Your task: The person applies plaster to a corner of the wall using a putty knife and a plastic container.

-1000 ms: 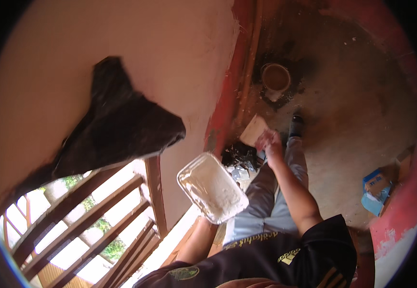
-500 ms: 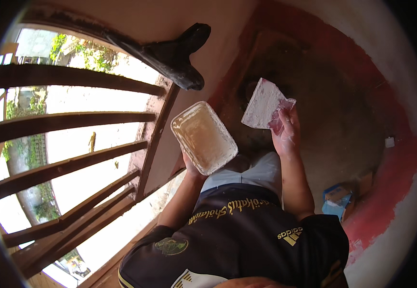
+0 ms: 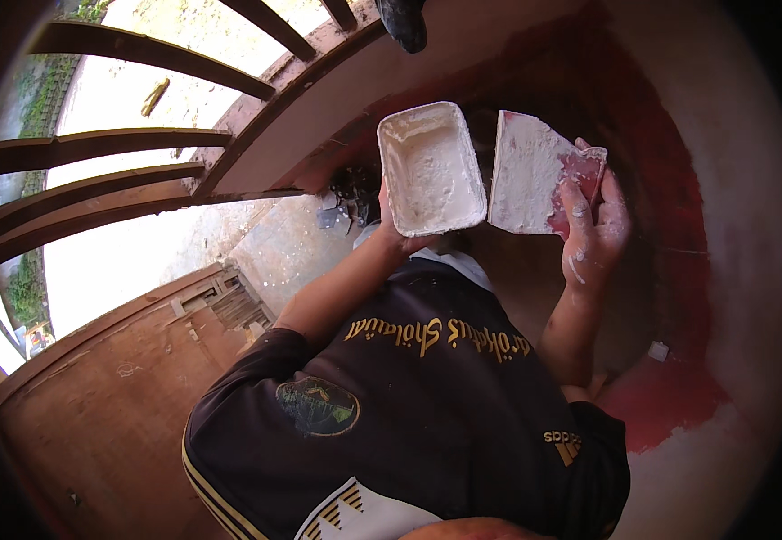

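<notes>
A rectangular, putty-smeared tub [image 3: 449, 222] sits in my left hand [image 3: 393, 225], which grips it from the left and below. Its open top faces up and shows whitish putty [image 3: 434, 171] inside; most of the left fingers are hidden under it. Just right of the tub, my right hand [image 3: 598, 225] holds a wide, flat red scraper [image 3: 535, 175] by its narrower end. White putty covers much of the scraper's face, and its straight edge stands close to the tub's right rim. White smears mark my right fingers.
Wooden bars [image 3: 130, 139] cross a bright opening at left. A brown wooden panel [image 3: 130, 387] lies below it. The wall [image 3: 751, 270] at right carries a red painted band [image 3: 670, 405] with a small white square [image 3: 658, 351]. A dark object [image 3: 404, 25] shows at the top edge.
The view has turned, so the bars and dark object sit higher. Tub and scraper have come closer together. The tub's inside now shows more plainly. Both hands keep their holds.
</notes>
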A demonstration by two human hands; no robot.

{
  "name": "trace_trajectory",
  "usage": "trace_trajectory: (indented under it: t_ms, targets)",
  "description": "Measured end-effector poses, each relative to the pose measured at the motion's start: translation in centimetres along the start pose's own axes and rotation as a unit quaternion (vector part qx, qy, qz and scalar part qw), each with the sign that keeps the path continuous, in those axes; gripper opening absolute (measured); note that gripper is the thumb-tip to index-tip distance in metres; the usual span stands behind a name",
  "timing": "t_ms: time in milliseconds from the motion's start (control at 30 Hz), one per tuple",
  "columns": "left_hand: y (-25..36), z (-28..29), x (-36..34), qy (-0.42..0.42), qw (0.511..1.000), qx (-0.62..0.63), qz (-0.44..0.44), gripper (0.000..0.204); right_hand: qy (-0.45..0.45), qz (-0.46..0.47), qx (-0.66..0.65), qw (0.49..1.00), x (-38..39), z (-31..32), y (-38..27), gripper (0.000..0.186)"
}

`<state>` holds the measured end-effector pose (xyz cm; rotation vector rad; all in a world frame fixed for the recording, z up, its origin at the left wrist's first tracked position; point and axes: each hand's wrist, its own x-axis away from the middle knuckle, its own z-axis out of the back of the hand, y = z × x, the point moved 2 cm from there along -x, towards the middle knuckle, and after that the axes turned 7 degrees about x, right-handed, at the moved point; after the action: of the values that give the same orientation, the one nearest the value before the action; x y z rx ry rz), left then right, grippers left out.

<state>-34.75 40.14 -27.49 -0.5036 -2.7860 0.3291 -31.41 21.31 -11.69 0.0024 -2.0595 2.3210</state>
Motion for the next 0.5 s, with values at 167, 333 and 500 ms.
trace_trajectory:
  t_ms: [167,333,500]
  targets:
    - [0.2,4.8,-0.5,-0.048,0.998,0.025,-0.018,0.07,-0.008,-0.012,-0.008,1.0,-1.9,0.5,2.2,0.041]
    - [1.4,5.2,-1.5,-0.092,0.995,-0.012,-0.033,0.073,-0.071,-0.058,0.068,0.993,-4.2,-1.8,-0.3,0.042]
    - [0.3,-1.8,-0.8,-0.093,0.986,-0.058,-0.129,0.076,-0.163,-0.046,0.104,0.98,-3.8,-3.9,-3.0,0.043]
